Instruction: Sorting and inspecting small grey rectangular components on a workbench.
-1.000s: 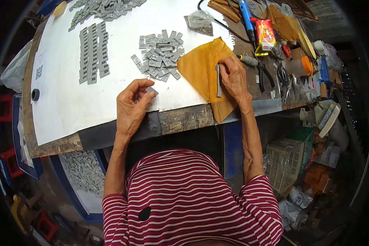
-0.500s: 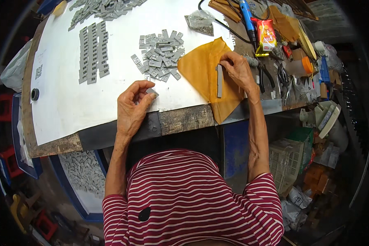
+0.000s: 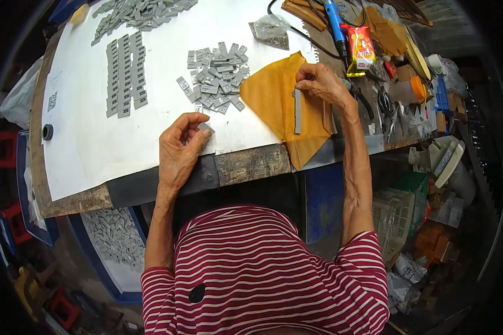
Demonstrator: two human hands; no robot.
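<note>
My left hand (image 3: 180, 146) is closed over the front part of the white sheet, pinching a small flat grey plastic piece (image 3: 205, 128) between thumb and fingers. Beyond it lies a loose pile of similar grey pieces (image 3: 218, 78). To the right, a brown paper sheet (image 3: 268, 89) with pointed corners hangs partly over the table edge. A narrow grey strip (image 3: 297, 114) lies lengthwise on it. My right hand (image 3: 325, 85) is at the strip's far end, thumb and fingers pressed together. Whatever is between those fingertips is hidden.
Overlapping rows of grey pieces (image 3: 126, 72) lie at left, with a larger pile (image 3: 142, 14) behind. A bag of small parts (image 3: 271, 30), a blue handled tool (image 3: 335, 22), a red packet (image 3: 361, 50) and pliers (image 3: 385, 103) crowd the right. A blue tray (image 3: 89, 251) stands below.
My right hand has moved slightly left, nearer the far end of the grey strip. My left hand still holds its piece in nearly the same place.
</note>
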